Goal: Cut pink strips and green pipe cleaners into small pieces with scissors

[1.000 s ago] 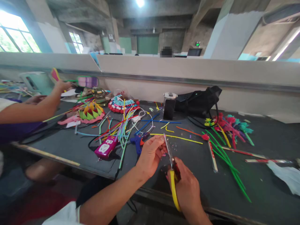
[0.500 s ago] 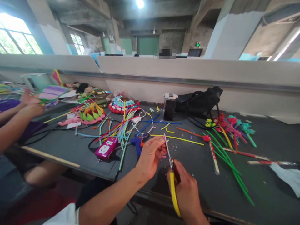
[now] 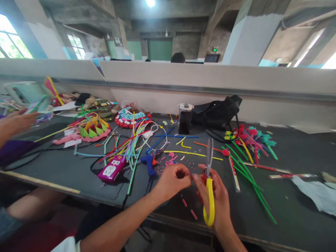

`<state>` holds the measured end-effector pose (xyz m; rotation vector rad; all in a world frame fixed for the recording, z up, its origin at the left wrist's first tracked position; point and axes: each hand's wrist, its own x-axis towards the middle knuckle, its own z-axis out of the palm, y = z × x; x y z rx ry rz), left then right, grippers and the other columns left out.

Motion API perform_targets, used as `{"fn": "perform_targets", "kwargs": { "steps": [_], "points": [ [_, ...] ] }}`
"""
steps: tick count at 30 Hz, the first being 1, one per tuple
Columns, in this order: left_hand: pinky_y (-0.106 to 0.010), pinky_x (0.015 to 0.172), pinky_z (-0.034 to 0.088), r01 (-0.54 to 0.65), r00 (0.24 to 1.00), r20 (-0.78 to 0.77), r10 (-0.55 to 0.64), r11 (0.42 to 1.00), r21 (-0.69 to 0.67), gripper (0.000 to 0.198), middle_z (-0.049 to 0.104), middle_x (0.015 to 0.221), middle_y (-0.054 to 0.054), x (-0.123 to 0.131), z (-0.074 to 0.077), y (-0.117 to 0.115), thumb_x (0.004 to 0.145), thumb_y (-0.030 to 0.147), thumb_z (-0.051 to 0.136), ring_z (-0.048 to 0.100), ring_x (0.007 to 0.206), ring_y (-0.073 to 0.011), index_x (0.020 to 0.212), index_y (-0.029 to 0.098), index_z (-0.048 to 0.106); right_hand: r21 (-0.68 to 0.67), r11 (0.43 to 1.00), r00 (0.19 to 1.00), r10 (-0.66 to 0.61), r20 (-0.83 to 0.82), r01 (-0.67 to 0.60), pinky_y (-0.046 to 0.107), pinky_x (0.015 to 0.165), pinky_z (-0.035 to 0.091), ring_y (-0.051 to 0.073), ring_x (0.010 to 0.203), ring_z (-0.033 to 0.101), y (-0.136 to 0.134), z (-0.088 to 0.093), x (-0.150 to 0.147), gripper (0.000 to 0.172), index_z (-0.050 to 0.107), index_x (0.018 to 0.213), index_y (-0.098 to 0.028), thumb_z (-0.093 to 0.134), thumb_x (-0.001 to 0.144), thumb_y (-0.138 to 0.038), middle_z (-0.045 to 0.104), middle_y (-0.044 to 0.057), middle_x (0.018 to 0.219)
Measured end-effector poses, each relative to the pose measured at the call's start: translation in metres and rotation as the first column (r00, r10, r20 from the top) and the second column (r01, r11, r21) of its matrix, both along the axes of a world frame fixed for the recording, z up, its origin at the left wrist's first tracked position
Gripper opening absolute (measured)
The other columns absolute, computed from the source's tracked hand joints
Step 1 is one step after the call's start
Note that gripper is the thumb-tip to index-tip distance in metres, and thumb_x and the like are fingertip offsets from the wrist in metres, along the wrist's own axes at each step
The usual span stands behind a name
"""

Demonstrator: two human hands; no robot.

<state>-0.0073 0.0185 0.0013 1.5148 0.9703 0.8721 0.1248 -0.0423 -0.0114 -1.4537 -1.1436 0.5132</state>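
Note:
My right hand (image 3: pixel 217 199) grips yellow-handled scissors (image 3: pixel 209 189) with the closed blades pointing up and away. My left hand (image 3: pixel 172 180) is pinched closed just left of the scissors, its fingertips meeting my right thumb over something too small to name. Small pink cuttings (image 3: pixel 170 161) lie on the dark table (image 3: pixel 301 217) beyond my left hand, and two more pieces (image 3: pixel 193 214) lie near the front edge. A blue glue gun (image 3: pixel 148 162) lies left of my hands.
Coloured pipe cleaners (image 3: pixel 128 141) and a magenta power strip (image 3: pixel 110 170) cover the table's left-centre. Green-stemmed craft flowers (image 3: pixel 246 140) lie at right, beside a black bag (image 3: pixel 215 113) and a jar (image 3: pixel 184 117). Another person's hand (image 3: pixel 15 120) works at far left.
My hands dropped lower and came together; the scissors swung upright and their blades closed. More pink cuttings now lie on the table. The other person's hands drew back to the left.

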Motion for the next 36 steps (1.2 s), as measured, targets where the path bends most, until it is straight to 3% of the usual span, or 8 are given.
{"fn": "perform_targets", "kwargs": {
  "steps": [9,17,23,26,28,31,33,36],
  "points": [
    [-0.023,0.057,0.037,0.068,0.962,-0.274,-0.003,0.971,0.23,0.005,0.059,0.064,0.002,0.002,-0.004,-0.008,0.07,0.017,0.057,0.051,0.06,-0.0111,0.071,0.016,0.062,-0.06,0.997,0.998,0.055,-0.041,-0.057,0.023,0.042,0.045,0.01,0.04,0.05,-0.001,-0.006,0.006,0.041,0.056,0.11,-0.018,0.063,0.078,-0.042,0.065,0.0,0.074],
    [-0.03,0.07,0.042,0.302,0.835,-0.517,0.188,0.628,0.717,0.009,0.063,0.075,-0.006,0.002,-0.004,-0.018,0.082,0.018,0.053,0.056,0.074,-0.0186,0.078,0.017,0.061,-0.048,0.999,0.999,0.017,-0.049,-0.02,0.024,0.047,0.047,0.012,0.046,0.054,-0.001,-0.006,0.007,0.037,0.058,0.107,-0.017,0.062,0.078,-0.039,0.066,0.001,0.076],
    [-0.034,0.069,0.041,0.452,0.745,-0.637,0.201,0.551,0.702,0.008,0.062,0.077,-0.009,0.0,-0.003,-0.019,0.081,0.017,0.053,0.056,0.075,-0.023,0.078,0.016,0.06,-0.06,0.998,0.996,-0.016,-0.087,0.011,0.023,0.044,0.045,0.012,0.046,0.055,-0.003,0.0,0.004,0.039,0.062,0.104,-0.016,0.066,0.072,-0.038,0.065,-0.001,0.069],
    [-0.032,0.068,0.04,0.394,0.81,-0.573,0.123,0.608,0.689,0.007,0.063,0.077,-0.008,0.0,-0.002,-0.018,0.078,0.014,0.054,0.056,0.075,-0.0217,0.077,0.016,0.061,-0.086,0.996,0.984,-0.006,-0.18,-0.01,0.021,0.039,0.041,0.011,0.04,0.049,-0.004,0.0,0.001,0.042,0.06,0.106,-0.017,0.067,0.072,-0.04,0.06,-0.005,0.06],
    [-0.029,0.064,0.039,0.27,0.889,-0.456,0.046,0.752,0.601,0.007,0.062,0.072,-0.005,0.0,0.001,-0.015,0.076,0.015,0.056,0.055,0.069,-0.0184,0.072,0.017,0.061,-0.1,0.994,0.973,0.017,-0.229,-0.041,0.021,0.036,0.039,0.01,0.037,0.046,-0.005,0.0,0.0,0.043,0.058,0.109,-0.017,0.065,0.076,-0.044,0.056,-0.006,0.056],
    [-0.025,0.056,0.036,0.042,0.994,-0.111,-0.017,0.974,0.221,0.009,0.058,0.063,-0.001,-0.003,0.01,-0.008,0.074,0.02,0.059,0.05,0.058,-0.013,0.066,0.017,0.06,-0.103,0.993,0.984,0.034,-0.176,-0.052,0.021,0.037,0.041,0.011,0.04,0.051,-0.008,0.0,-0.001,0.042,0.058,0.112,-0.018,0.059,0.082,-0.047,0.06,-0.003,0.063],
    [-0.025,0.055,0.037,0.002,0.984,0.176,0.006,0.999,-0.047,0.013,0.056,0.06,0.001,-0.007,0.018,-0.002,0.074,0.024,0.061,0.047,0.053,-0.0109,0.064,0.016,0.06,-0.062,0.998,0.999,0.03,-0.028,-0.032,0.022,0.043,0.045,0.012,0.047,0.056,-0.01,-0.001,-0.002,0.04,0.06,0.11,-0.018,0.059,0.083,-0.047,0.065,0.001,0.074],
    [-0.025,0.055,0.04,0.059,0.888,0.457,0.043,0.977,-0.206,0.016,0.054,0.057,0.001,-0.013,0.028,0.002,0.074,0.027,0.064,0.047,0.051,-0.0099,0.064,0.015,0.059,0.004,0.997,0.977,0.078,0.2,-0.08,0.023,0.057,0.05,0.014,0.062,0.063,-0.013,-0.006,-0.006,0.029,0.062,0.101,-0.019,0.058,0.084,-0.044,0.067,0.003,0.083]
  ]
}}
